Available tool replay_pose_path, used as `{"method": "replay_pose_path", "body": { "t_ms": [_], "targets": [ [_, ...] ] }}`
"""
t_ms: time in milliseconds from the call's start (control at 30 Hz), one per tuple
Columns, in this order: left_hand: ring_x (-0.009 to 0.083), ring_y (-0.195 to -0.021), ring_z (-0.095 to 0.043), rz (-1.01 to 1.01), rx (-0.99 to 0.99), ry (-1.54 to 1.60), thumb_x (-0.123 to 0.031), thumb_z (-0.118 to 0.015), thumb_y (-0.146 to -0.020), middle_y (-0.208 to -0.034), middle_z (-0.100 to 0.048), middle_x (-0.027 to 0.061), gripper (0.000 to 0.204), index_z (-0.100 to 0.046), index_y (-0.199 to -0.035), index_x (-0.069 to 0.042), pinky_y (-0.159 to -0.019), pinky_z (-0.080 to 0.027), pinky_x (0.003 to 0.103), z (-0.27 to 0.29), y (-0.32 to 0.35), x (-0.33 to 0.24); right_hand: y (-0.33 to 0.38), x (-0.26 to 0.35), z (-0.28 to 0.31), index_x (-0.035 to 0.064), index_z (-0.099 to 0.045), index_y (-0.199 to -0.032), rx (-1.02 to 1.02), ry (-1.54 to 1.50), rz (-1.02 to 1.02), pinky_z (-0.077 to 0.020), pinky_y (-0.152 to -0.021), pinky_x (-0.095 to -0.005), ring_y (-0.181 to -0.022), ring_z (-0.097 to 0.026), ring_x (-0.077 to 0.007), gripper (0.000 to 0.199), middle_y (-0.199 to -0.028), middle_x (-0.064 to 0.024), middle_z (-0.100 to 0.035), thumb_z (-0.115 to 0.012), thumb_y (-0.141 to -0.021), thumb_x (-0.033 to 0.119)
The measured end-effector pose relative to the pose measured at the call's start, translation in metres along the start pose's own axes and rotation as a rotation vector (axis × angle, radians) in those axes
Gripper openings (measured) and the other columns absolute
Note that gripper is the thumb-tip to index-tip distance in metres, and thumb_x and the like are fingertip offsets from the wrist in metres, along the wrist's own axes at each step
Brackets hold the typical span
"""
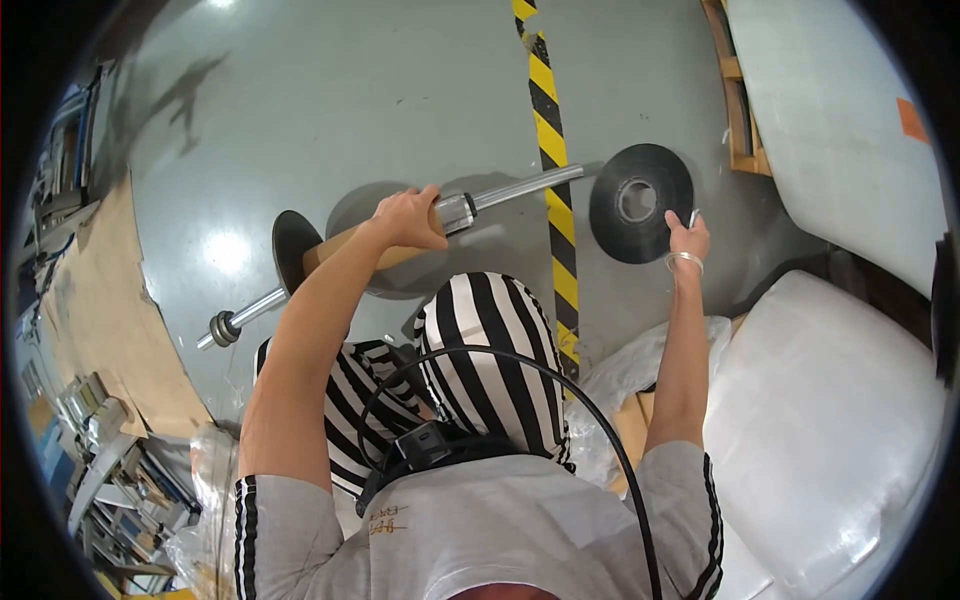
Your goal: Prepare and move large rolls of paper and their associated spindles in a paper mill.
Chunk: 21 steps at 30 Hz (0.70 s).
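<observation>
My left hand [408,220] grips a brown cardboard core [345,248] that sits on a long metal shaft [520,187]. A black disc [290,245] stands on the shaft just left of the core, and the shaft's left end [222,328] carries a metal collar. My right hand [686,238] holds the lower right edge of a second black disc [640,202] with a round centre hole, just past the shaft's right tip. A pale band circles my right wrist.
A yellow-and-black striped line [553,170] runs down the grey floor [300,120]. Large white wrapped rolls [820,420] lie at the right, a wooden pallet [740,110] behind them. Cardboard sheets [110,300] and shelving [100,470] are at the left. A black cable [600,420] loops over my striped trousers.
</observation>
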<state>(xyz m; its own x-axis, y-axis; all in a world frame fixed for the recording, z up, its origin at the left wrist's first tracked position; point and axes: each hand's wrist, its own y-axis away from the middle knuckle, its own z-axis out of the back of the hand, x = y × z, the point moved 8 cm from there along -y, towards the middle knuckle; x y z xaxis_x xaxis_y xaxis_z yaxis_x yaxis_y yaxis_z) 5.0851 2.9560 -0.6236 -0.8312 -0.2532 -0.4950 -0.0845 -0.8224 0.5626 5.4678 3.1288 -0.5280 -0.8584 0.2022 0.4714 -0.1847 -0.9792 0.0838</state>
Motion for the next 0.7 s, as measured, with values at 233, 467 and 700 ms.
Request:
{"method": "replay_pose_path", "body": {
  "t_ms": [233, 467, 700],
  "targets": [
    [0.0291, -0.088, -0.049, 0.122, 0.006, -0.049, -0.038, -0.061, -0.047, -0.093, -0.05, 0.0155, 0.065, -0.042, -0.102, -0.01, -0.075, -0.04, 0.036, -0.014, -0.022, 0.011, 0.052, 0.039, -0.033, 0.0077, -0.047, -0.076, -0.062, 0.31, 0.375, -0.041, -0.054, -0.0411, -0.064, -0.052, -0.0319, 0.021, -0.067, -0.0122, -0.053, -0.059, -0.061, 0.017],
    [0.03, -0.09, -0.048, 0.133, -0.011, -0.089, -0.038, -0.061, -0.046, -0.094, -0.049, 0.0163, 0.066, -0.042, -0.102, -0.009, -0.075, -0.04, 0.039, -0.021, -0.021, 0.009, 0.104, 0.094, -0.111, 0.0088, -0.042, -0.069, -0.099, 0.387, 0.689, -0.0425, -0.045, -0.0348, -0.061, -0.05, -0.0246, 0.015, -0.066, -0.0066, -0.043, -0.053, -0.058, 0.008],
    [0.0301, -0.09, -0.048, 0.118, -0.013, -0.059, -0.04, -0.061, -0.048, -0.093, -0.05, 0.0159, 0.067, -0.041, -0.104, -0.009, -0.076, -0.04, 0.037, -0.015, -0.018, 0.005, 0.131, 0.067, -0.163, 0.0082, -0.037, -0.087, 0.121, 0.402, 0.48, -0.045, -0.047, -0.0356, -0.061, -0.053, -0.0261, 0.027, -0.079, -0.01, -0.042, -0.051, -0.064, 0.005]
  ]
}}
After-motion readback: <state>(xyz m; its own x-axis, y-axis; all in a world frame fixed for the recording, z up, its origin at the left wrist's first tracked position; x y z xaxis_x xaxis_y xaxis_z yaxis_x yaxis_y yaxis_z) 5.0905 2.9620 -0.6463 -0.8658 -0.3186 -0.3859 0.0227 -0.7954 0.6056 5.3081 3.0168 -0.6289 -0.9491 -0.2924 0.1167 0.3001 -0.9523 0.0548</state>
